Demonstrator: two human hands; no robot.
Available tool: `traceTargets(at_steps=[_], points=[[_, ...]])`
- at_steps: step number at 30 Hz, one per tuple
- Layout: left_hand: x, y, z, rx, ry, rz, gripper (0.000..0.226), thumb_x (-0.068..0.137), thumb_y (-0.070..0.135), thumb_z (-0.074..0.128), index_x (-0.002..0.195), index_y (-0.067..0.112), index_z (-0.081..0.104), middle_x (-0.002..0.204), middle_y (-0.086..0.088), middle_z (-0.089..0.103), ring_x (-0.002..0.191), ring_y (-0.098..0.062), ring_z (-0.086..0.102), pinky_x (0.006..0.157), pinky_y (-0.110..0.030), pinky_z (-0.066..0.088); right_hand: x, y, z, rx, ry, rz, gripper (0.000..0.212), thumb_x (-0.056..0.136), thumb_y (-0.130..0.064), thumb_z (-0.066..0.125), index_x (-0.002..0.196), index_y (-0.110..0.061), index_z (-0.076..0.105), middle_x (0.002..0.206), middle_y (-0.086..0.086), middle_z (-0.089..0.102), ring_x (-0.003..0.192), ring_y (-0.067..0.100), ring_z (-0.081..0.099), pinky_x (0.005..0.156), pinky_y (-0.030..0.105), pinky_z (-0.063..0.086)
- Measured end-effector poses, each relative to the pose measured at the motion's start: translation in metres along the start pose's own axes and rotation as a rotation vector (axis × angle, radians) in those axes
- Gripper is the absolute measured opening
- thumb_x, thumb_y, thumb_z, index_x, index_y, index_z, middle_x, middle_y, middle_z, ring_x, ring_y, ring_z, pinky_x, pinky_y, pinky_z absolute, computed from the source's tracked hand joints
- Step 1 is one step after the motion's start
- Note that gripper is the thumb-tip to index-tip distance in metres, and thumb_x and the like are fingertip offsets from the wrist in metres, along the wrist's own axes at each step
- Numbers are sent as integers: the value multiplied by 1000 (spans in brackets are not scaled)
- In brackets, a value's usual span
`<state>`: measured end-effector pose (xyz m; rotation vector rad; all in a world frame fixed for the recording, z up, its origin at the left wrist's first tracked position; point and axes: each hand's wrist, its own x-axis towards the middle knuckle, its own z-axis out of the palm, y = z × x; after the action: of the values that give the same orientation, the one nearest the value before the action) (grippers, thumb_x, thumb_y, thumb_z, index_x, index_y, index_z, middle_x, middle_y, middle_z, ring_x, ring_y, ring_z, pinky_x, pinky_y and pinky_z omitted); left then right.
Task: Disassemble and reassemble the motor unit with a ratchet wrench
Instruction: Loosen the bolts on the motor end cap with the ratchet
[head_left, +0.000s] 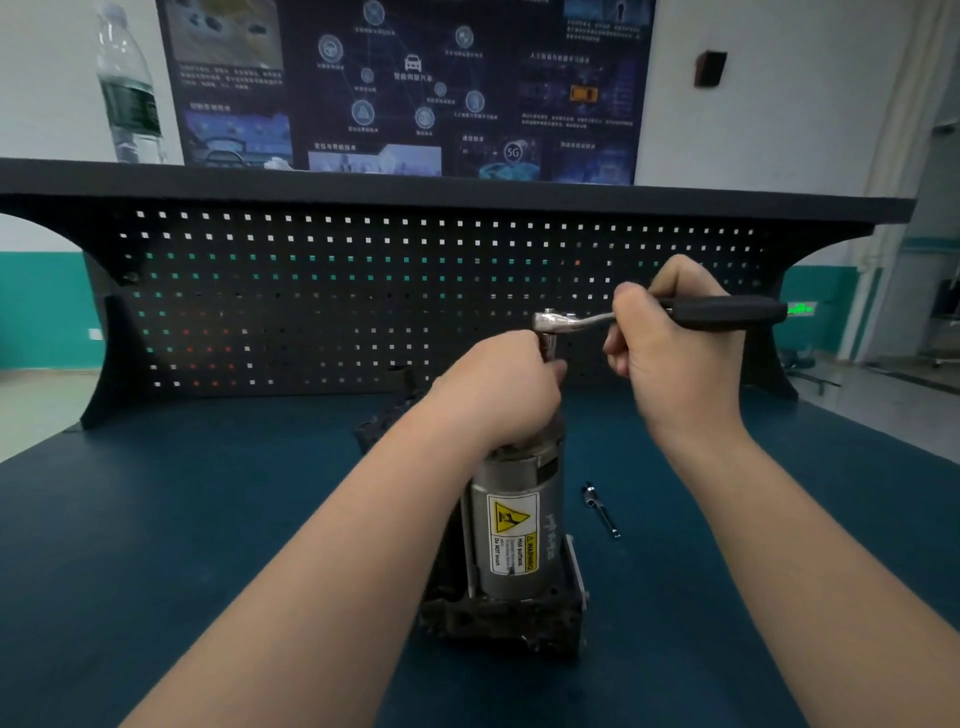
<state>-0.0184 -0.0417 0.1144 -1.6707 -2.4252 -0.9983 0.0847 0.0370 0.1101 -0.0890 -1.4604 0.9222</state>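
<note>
While it works, right hand (675, 353): fingers curled round the black handle of the ratchet wrench (660, 314), holding it up high.
Left hand (498, 389): fingers curled over the top of the motor unit (514, 530), keeping it steady; its fingertips sit by the socket under the wrench head.
Wrench: lies flat, long way going side to side, shiny head on the left over the motor top, handle end pointing right.
Motor unit: stands upright on the blue counter (208, 519), near the middle, long way going up and down. Its yellow warning sticker (511, 530) faces us.
Loose bit (601, 509): a small shiny metal piece lies on the counter just right of the motor.
How far: I think it is early or midway. The motor looks mostly in one piece, and a bolt on top is being turned. I cannot tell if it goes loose or tight.
</note>
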Motion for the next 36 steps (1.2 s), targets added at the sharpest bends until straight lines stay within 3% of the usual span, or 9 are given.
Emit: traceTargets(at_steps=[4,10,13,15,19,25,30,33,36], points=[[-3,7,16,91,149,-3,28,99,42,40,93,16,47,79,1,52,75,-20,55,62,-34,42,0,2,-4,16,10,-7,39,81,-3,54,53,-24,35,44,0,49,38,9,47,39,21,36],[-1,-6,-6,-236,-26,82,25,100,33,46,104,17,66,96,5,71,82,-12,66,69,-24,51,6,7,-8,73,-12,54,35,77,-10,55,51,-25,36,41,-2,49,37,13,43,40,21,33],[-1,-7,-1,-364,6,62,27,99,34,50,97,15,68,66,9,68,51,-9,62,45,-20,45,11,9,-10,153,-38,131,37,77,-10,55,49,-25,37,41,-3,48,37,14,41,41,21,30],[0,-7,1,-393,12,52,26,97,33,53,94,12,69,48,12,60,39,1,51,44,-19,39,14,9,-13,239,-71,185,40,81,-6,55,49,-24,38,42,-1,48,36,12,41,41,19,28],[0,-8,-1,-462,-20,66,21,95,26,59,94,7,69,56,1,63,40,-5,52,44,-15,40,14,9,-16,340,-168,209,41,83,-7,57,50,-24,40,43,0,46,37,11,42,41,18,27],[1,-10,-4,-587,-78,45,14,94,18,60,97,10,72,102,-19,72,84,-21,62,92,-43,52,32,19,-23,498,-218,541,46,94,-5,49,54,-22,33,45,-1,43,35,6,33,36,16,23],[3,-11,-4,-641,-79,8,16,94,18,60,88,19,75,83,6,76,69,1,64,71,-15,53,45,29,-24,561,-285,810,38,95,-14,46,59,-16,40,44,-6,43,34,2,31,36,11,22],[2,-11,-2,-600,-22,-7,18,93,22,62,82,22,76,74,11,74,66,1,63,73,-18,52,35,28,-20,602,-171,731,39,96,-10,47,61,-20,34,45,-4,42,35,3,30,36,13,21],[3,-9,1,-574,24,-8,18,93,22,62,80,18,76,57,15,66,51,6,57,60,-14,46,11,20,-20,427,-85,332,46,94,-8,53,53,-23,38,45,-1,43,37,9,37,38,19,27]])
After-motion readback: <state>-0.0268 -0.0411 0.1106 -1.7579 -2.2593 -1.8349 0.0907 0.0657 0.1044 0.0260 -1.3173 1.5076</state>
